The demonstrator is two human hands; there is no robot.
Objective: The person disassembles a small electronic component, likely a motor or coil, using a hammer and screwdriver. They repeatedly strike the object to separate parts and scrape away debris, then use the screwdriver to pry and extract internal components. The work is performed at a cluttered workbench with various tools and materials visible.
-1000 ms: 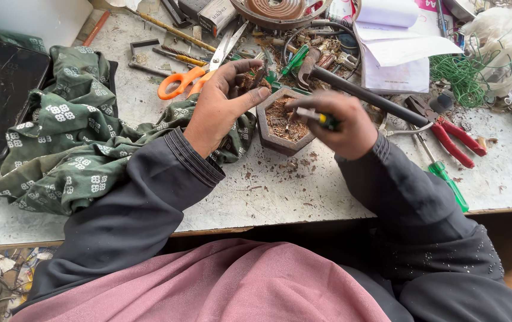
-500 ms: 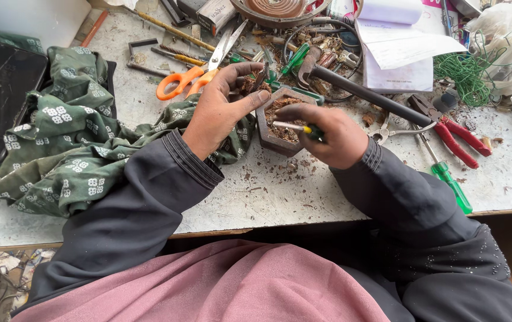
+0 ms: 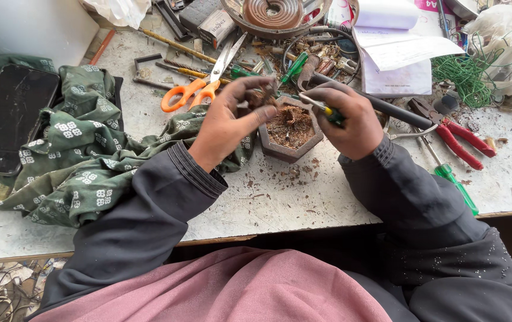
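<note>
A small brown hexagonal pot (image 3: 292, 150) filled with dry roots and soil stands on the grey worktable (image 3: 280, 203). My left hand (image 3: 226, 122) pinches a small dark clump of root matter just above the pot's left rim. My right hand (image 3: 348, 119) grips a small screwdriver with a green and yellow handle (image 3: 326, 111), its metal tip pointing left over the pot toward the clump. Both hands hover close together over the pot.
A green patterned cloth (image 3: 77, 155) and a black phone (image 3: 8, 116) lie at the left. Orange-handled scissors (image 3: 193, 89), red pliers (image 3: 458, 137), a green screwdriver (image 3: 455, 185), a green wire bundle (image 3: 464, 74), papers (image 3: 399, 53) and a round coil plate (image 3: 274, 15) crowd the back.
My left hand has lifted the clump slightly above the pot rim. My right hand has drawn the screwdriver tip up from inside the pot and toward the clump.
</note>
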